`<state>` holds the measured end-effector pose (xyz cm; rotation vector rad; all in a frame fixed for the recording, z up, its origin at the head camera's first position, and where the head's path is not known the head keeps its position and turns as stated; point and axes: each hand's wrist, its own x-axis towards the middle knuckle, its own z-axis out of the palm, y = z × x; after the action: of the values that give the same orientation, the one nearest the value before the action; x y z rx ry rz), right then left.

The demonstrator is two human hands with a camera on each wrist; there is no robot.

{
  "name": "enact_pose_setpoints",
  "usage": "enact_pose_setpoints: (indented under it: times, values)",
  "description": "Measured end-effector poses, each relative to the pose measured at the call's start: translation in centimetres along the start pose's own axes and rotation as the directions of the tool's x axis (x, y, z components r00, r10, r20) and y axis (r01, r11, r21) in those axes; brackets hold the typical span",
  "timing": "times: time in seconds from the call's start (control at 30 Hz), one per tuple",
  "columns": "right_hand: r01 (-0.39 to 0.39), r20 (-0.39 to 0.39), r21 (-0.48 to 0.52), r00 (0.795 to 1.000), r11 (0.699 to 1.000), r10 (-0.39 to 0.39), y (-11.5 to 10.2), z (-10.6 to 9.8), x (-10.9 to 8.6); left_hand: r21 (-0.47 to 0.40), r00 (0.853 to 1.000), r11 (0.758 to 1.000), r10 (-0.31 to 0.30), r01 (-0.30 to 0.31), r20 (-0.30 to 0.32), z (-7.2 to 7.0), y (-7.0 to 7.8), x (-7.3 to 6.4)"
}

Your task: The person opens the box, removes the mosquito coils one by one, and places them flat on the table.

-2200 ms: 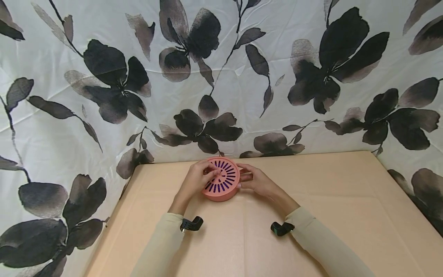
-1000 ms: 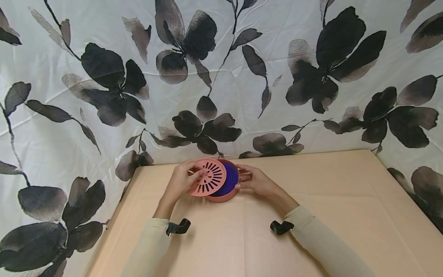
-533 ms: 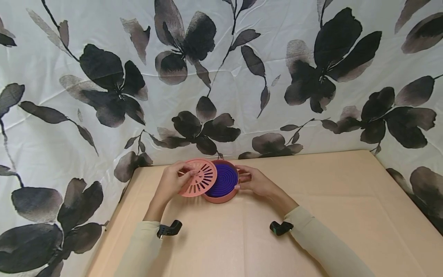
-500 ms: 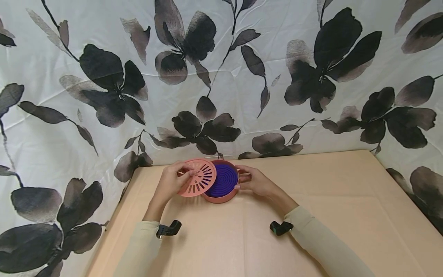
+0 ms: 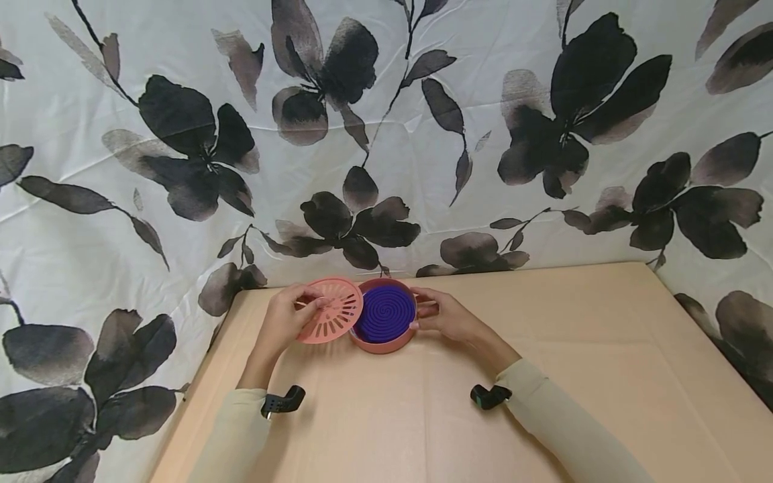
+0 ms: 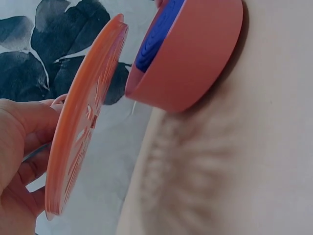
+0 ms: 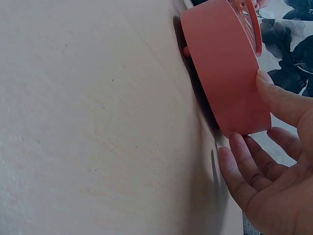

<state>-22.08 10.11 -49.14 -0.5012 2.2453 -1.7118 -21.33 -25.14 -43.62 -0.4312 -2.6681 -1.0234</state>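
Observation:
In the head view, my left hand (image 5: 286,314) pinches a round coral lid (image 5: 333,315) with radial slots, by the small loop at its middle. The lid is tilted and raised above the table, to the left of a round coral mosquito coil case (image 5: 379,347). Inside the uncovered case lies a blue-purple spiral mosquito coil (image 5: 385,314). My right hand (image 5: 447,314) holds the case at its right side. The right wrist view shows the thumb (image 7: 276,93) at the case's rim and fingertips against its side wall. In the left wrist view, the lid (image 6: 83,122) stands apart from the case (image 6: 190,58).
The case stands near the back edge of a table with a light tan cover (image 5: 435,416). Behind the table hangs a white cloth (image 5: 459,40) printed with dark flowers. Each wrist wears a black camera band, as on the left wrist camera (image 5: 284,401).
My left hand has lifted the slotted lid off the case and moved it left, uncovering the blue-purple coil. My right hand has stayed at the case's right side.

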Motion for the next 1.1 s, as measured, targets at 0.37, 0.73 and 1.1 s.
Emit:
enact_pose_setpoints:
  times: [0.37,0.73,1.1]
  values:
    - [-0.005,0.008,0.019,1.000,1.000,0.005,-0.2,0.1,0.0,0.026,0.998,0.999,-0.043,0.045,-0.048,-0.4,-1.8,-0.8]
    - [0.008,0.005,-0.001,1.000,1.000,-0.008,-0.2,0.2,-0.1,0.011,0.995,0.999,-0.035,0.036,-0.093,-0.8,-3.1,-1.3]
    - [0.016,0.007,-0.024,1.000,1.000,-0.016,-0.1,0.4,-0.3,0.024,0.993,0.999,-0.041,0.044,-0.111,-0.8,-4.7,-2.2]
